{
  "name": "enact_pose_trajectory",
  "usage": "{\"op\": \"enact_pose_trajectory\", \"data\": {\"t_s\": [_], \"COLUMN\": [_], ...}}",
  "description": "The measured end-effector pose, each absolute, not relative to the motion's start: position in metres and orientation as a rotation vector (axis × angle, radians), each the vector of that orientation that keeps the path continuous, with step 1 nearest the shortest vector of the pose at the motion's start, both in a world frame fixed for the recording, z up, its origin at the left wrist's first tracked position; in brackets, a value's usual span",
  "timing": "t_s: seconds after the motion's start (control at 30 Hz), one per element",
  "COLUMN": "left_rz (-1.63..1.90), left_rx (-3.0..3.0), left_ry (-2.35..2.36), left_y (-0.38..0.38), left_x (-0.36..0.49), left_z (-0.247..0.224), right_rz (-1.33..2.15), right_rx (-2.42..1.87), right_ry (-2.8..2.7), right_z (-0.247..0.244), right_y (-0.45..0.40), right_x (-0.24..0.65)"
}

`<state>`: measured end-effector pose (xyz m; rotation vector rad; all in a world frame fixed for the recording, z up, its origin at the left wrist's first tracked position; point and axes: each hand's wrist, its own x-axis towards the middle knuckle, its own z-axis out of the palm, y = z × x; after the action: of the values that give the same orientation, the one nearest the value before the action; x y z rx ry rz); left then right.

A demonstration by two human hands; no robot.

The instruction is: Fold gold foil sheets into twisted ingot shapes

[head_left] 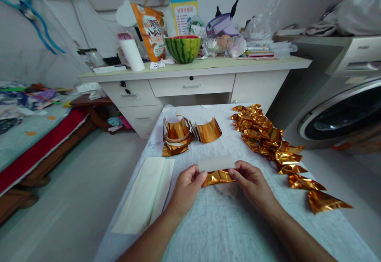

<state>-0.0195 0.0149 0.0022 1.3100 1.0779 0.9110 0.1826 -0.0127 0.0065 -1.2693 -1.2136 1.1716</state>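
Between my two hands, low over the cloth-covered table, is a gold foil piece (218,177) with a pale paper sheet (216,163) along its far side. My left hand (189,184) pinches the left end, thumb on top. At the right end, my right hand (252,180) pinches the foil in the same way. Curled gold foil sheets (176,131) stand beyond my left hand, and another curved foil stack (208,130) is beside them. A pile of folded gold foil pieces (262,131) runs down the table's right side.
Pale paper sheets (144,196) lie on the table (208,230) at the left. Behind it stands a white desk (190,69) bearing a watermelon-patterned bowl (183,48) and an orange bag (150,32). A washing machine (342,91) is at the right, a bed (35,135) at the left.
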Motion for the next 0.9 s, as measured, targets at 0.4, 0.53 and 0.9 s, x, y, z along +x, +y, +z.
{"op": "enact_pose_trajectory", "data": {"t_s": [0.4, 0.53, 0.9], "left_rz": [0.898, 0.886, 0.891], "left_rx": [1.283, 1.319, 1.333], "left_ry": [0.949, 0.997, 1.008], "left_y": [0.014, 0.015, 0.015], "left_x": [-0.022, -0.022, -0.019], "left_z": [-0.008, -0.010, -0.004], "right_rz": [1.157, 1.160, 1.175], "right_rx": [-1.298, -1.285, -1.297], "right_ry": [-1.226, -1.226, -1.251], "right_z": [0.005, 0.005, 0.004], "right_y": [-0.013, -0.012, -0.012], "right_x": [0.185, 0.184, 0.183]}}
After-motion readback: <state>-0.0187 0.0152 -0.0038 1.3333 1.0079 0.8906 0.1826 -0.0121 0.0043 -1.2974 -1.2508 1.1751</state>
